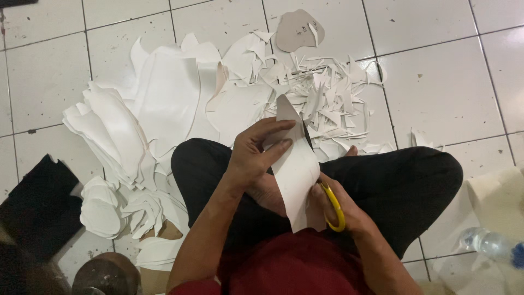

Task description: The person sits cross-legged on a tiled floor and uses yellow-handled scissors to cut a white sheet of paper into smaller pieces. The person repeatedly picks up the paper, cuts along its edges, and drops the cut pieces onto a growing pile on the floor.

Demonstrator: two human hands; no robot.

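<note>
White sheet piece point(295, 175) held over the lap, left hand point(256, 155) fingers pinching its upper edge to keep it taut; right hand point(341, 210) fingers closed through yellow-handled scissors point(334, 210) (blades hidden). Offcuts point(322, 104) litter the tiled floor point(447, 82).

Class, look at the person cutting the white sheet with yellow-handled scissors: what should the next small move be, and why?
Probably close the scissors for another short snip. The right hand grips their yellow handles at the white sheet, which the left hand steadies from above, and the piece is not yet cut free.
</note>
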